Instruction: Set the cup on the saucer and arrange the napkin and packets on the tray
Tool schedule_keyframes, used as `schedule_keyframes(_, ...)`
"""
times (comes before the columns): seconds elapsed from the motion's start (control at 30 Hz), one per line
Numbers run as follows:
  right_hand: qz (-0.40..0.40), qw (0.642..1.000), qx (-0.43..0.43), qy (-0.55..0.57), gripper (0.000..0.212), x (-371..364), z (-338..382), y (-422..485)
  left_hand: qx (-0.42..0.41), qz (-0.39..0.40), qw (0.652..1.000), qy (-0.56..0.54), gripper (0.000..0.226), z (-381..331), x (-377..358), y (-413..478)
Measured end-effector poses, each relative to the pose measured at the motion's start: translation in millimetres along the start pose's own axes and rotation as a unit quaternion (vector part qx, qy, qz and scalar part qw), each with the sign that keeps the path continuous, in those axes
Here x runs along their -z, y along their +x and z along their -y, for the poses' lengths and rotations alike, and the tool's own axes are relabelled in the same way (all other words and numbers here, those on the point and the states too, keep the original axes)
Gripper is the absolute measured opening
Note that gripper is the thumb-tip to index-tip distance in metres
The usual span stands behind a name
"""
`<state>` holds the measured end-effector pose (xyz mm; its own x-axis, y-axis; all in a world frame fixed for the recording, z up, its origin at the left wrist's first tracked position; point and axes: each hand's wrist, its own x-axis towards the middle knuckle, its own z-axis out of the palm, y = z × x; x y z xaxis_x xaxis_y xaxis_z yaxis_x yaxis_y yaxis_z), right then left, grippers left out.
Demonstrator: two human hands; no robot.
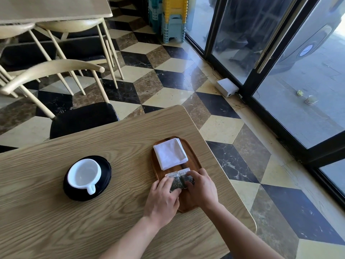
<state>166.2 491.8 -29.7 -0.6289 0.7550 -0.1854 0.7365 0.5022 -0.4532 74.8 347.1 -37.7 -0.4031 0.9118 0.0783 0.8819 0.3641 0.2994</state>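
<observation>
Cup (84,173): upright on saucer (106,165), handle toward near edge of desk (74,230), left of centre.
Tray (195,156): close to desk's right edge, long axis running near to far.
Napkin (169,153): folded, flat on tray's far half.
Left packet (172,177) and right packet (183,174): side by side, touching, mid-tray, just near of napkin.
Left hand (162,200): fingers (168,184) curled, close together, gripping left packet.
Right hand (202,189): fingers likewise curled over right packet. Thumb contact hidden on both.
</observation>
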Motion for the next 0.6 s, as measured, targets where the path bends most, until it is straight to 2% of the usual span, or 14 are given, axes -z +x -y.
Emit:
schedule_keyframes(0.37, 0.002, 1.0, -0.009, 0.011, 0.029, -1.8, 0.0, 0.4, -0.003, -0.013, 1.0, -0.022, 0.03, 0.7, 1.5, -1.3)
schedule_keyframes(0.6, 0.008, 1.0, -0.011, 0.023, 0.035, 2.7, -0.4, -0.8, 0.03, -0.019, 0.998, -0.053, 0.028, 1.8, 9.9, -5.5)
